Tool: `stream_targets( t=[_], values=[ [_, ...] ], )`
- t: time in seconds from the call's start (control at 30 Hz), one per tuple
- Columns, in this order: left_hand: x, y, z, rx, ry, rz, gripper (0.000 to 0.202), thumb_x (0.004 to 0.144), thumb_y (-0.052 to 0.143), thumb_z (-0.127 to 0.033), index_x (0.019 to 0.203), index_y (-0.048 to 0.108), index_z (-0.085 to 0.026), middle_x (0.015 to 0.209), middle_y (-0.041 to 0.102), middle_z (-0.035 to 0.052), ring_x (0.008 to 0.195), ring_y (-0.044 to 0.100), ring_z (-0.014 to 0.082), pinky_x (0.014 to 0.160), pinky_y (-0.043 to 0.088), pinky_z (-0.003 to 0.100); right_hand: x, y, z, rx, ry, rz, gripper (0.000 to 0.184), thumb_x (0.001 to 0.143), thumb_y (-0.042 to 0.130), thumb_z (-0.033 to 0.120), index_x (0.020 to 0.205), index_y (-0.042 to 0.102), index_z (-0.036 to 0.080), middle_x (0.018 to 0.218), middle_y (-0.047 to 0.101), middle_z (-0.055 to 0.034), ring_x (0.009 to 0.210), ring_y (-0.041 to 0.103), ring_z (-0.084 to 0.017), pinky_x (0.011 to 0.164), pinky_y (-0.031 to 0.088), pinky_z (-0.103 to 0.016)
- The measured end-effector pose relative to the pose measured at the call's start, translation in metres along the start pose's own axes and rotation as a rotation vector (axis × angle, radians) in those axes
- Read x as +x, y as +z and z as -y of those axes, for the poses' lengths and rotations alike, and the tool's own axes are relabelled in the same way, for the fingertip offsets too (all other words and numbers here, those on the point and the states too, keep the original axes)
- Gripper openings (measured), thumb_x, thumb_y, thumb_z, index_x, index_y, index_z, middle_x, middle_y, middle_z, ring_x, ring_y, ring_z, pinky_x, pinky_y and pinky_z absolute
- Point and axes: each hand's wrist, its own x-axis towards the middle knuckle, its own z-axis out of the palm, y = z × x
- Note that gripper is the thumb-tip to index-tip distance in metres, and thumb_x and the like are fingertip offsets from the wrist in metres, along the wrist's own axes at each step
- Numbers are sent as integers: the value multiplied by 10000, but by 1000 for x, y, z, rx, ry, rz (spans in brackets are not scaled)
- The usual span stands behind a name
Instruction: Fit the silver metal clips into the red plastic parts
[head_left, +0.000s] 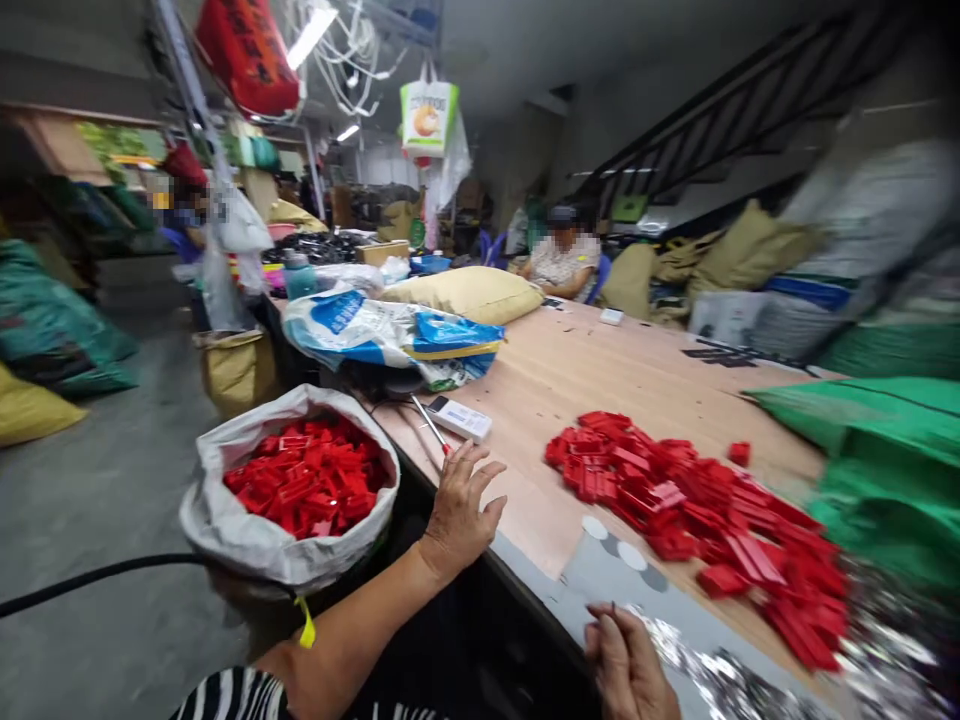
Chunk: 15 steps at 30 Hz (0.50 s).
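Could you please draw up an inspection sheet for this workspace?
Surface: wood-toned table, grey sheet along the near edge.
Job's things: red parts heaped on the table, more in a white sack beside it; shiny pieces at near right.
Clutter: blue-white bag, white box, tan sack, green bag.
Left hand: fingers spread, near a red-tipped rod; contact unclear.
Right hand: fingertips close together; whether they pinch anything is unclear.
Cables: black cable at lower left; white cables overhead.
Surroundings: seated person across the table; stair railing behind.
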Motion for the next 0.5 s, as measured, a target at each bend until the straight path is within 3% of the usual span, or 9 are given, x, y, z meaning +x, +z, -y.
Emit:
stream_targets(
  t=[0.1,0.3,0.5],
  values=[
    [10,32,-6,-76,30,79,427,769,615,-126,1182,552,-214,1244,528,98,1268,412,282,1088,335,533,-5,3,8,47,-12,8,374,881,444,549,976,553,205,614,581,9,585,594,-157,533,454,-231],
    [22,102,-13,-105,64,343,562,743,677,-186,1278,512,-227,1306,490,108,1236,445,264,1056,390,465,-11,6,14,154,-52,-9,291,907,445,475,968,548,209,583,535,30,518,519,-133,503,414,-227],
    [32,147,-9,-108,142,384,627,723,717,-303,1310,518,-214,1391,417,166,1324,329,386,1058,278,622,-15,21,1,256,-65,-44,380,917,384,536,882,565,203,499,504,38,447,464,-113,458,377,-210]
  ],
)
